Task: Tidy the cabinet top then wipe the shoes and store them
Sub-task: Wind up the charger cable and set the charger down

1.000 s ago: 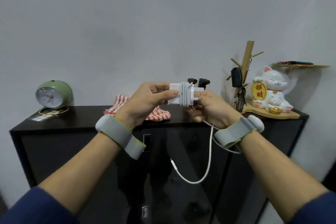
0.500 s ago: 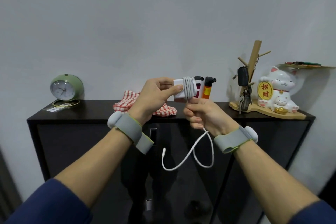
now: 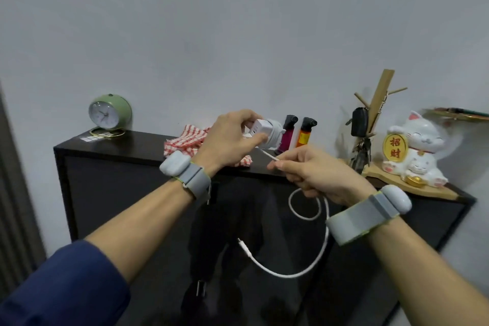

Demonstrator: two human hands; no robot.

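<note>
Above the cabinet top (image 3: 127, 140), the left hand (image 3: 227, 137) gripped the charger (image 3: 264, 131); the right hand (image 3: 315, 172) pinched its cable (image 3: 315, 259). The dangling loose end could slip free, letting the wound coils unravel.

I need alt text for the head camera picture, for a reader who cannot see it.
A person's left hand holds a white charger with cable wound around it, while the right hand pinches the loose white cable, which hangs in front of a black cabinet. On the cabinet stand a green clock, a checked cloth, two lighters and a cat figurine.
</note>
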